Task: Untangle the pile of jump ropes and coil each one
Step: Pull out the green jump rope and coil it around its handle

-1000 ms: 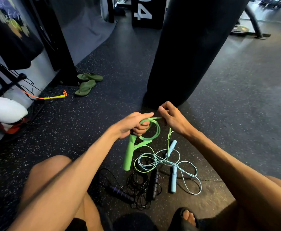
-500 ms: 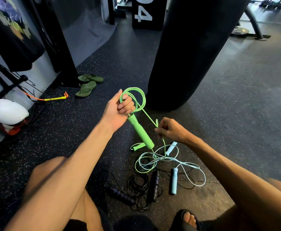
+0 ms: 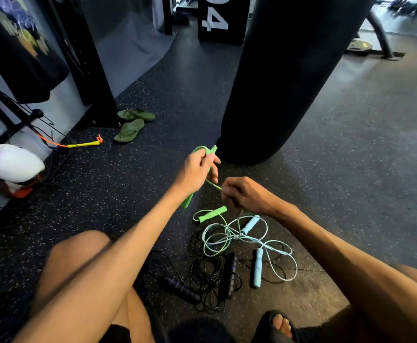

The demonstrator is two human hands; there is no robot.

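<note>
Punching bag [image 3: 289, 82]: black, just beyond both hands.
Floor [image 3: 128, 194]: dark speckled rubber, carrying the ropes.
Light blue rope [image 3: 257, 266]: loose loops and two handles on the floor, crossing the green cord.
Black rope [image 3: 205, 271]: roughly coiled, just beside the blue one, nearer the person.
Green rope [image 3: 212, 214]: one handle on the floor, the other raised with a few loops.
Left hand [image 3: 197, 169]: grip closed round the green loops and handle.
Right hand [image 3: 245, 194]: grip pinching the green cord, near the left hand.

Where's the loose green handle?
Head view, centre: the loose green handle lies on the floor just below the right hand, left of a light blue handle.
</note>
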